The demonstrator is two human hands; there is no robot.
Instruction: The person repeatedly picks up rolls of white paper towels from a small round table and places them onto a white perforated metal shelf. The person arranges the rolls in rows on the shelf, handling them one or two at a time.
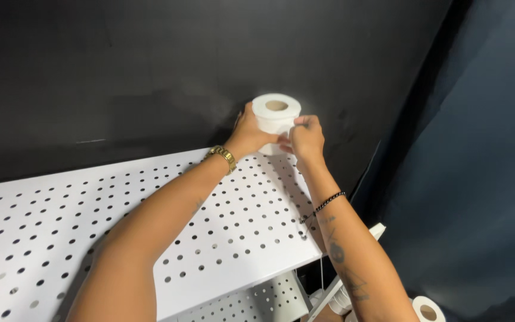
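A white toilet paper roll (276, 113) stands upright at the far right corner of a white perforated metal shelf (90, 220). My left hand (249, 132), with a gold watch on the wrist, wraps around the roll's left side. My right hand (305, 138), with a dark bead bracelet on the wrist, grips its right side. The roll's hollow core faces up.
A black wall rises right behind the shelf. A dark blue curtain (484, 179) hangs on the right. Below the shelf's right edge is a lower perforated shelf (269, 301), and more white rolls (427, 310) lie near the bottom of the view.
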